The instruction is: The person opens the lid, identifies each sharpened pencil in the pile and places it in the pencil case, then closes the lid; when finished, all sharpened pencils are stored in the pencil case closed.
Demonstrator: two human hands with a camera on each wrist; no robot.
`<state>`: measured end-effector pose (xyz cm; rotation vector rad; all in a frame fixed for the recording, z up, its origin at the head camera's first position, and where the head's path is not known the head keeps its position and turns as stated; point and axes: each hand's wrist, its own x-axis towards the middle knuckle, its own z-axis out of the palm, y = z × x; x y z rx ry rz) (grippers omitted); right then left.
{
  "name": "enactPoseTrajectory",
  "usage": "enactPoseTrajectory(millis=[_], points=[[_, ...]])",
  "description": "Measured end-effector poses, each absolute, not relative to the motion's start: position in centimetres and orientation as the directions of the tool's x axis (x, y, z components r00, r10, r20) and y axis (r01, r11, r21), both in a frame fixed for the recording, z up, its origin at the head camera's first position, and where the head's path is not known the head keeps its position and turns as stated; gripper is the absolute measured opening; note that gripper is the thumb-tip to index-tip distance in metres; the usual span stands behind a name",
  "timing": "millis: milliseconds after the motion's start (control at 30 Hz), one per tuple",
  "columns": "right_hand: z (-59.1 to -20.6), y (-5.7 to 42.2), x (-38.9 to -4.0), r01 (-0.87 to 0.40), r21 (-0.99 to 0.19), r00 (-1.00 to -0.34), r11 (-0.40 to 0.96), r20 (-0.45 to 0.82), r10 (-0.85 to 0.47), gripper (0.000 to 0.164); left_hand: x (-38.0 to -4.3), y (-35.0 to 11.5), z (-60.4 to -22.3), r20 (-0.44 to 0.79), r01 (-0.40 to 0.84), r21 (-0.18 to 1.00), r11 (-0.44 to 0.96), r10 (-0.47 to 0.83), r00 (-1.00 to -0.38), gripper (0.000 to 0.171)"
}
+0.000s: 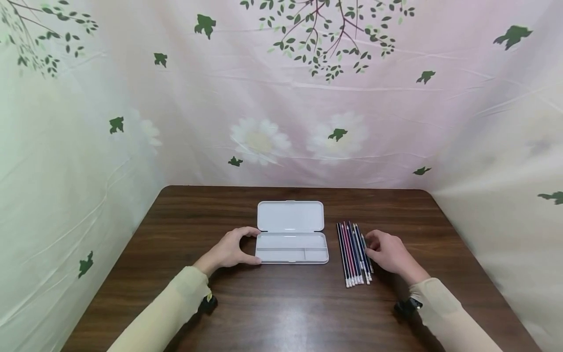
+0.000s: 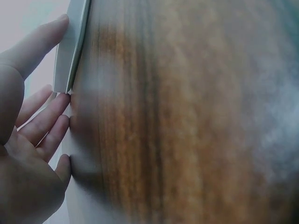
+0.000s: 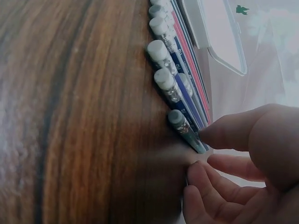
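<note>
Head view, case: glossy white rectangular case with divided compartments (image 1: 281, 240), lies mid-table, hinged lid (image 1: 290, 215) thrown back to the far side.
Head view, pencils: slim navy and dark red pencils with white eraser ends (image 1: 351, 249), lie side by side just right of the case, erasers toward the near edge.
Head view, left hand (image 1: 225, 250): holds the case's left end between thumb and fingers.
Head view, right hand (image 1: 389, 252): bends in at the pencils' right edge.
Head view, table: dark brown wood-grain table (image 1: 290, 313).
Left wrist view, grip: lays thumb along the case's edge, fingertips at its corner.
Right wrist view, touch: brings thumb against a grey-ended pencil (image 3: 180, 119), fingers curled close; pinched or merely touched, cannot tell.
Right wrist view, lettering: runs pale along blue barrels, too small to read.
</note>
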<state>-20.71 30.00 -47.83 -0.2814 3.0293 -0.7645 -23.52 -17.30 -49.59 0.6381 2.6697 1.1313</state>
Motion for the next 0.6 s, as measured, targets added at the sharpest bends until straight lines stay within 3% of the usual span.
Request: enactPoseTrajectory(millis=[600], points=[[-47.79, 30.02, -20.53, -0.039, -0.392, -0.999, 0.919, 0.036, -0.027, 0.021, -23.43, -17.17, -49.49, -0.006, 0.299, 0.725, 0.620, 0.440, -0.898, 0.079]])
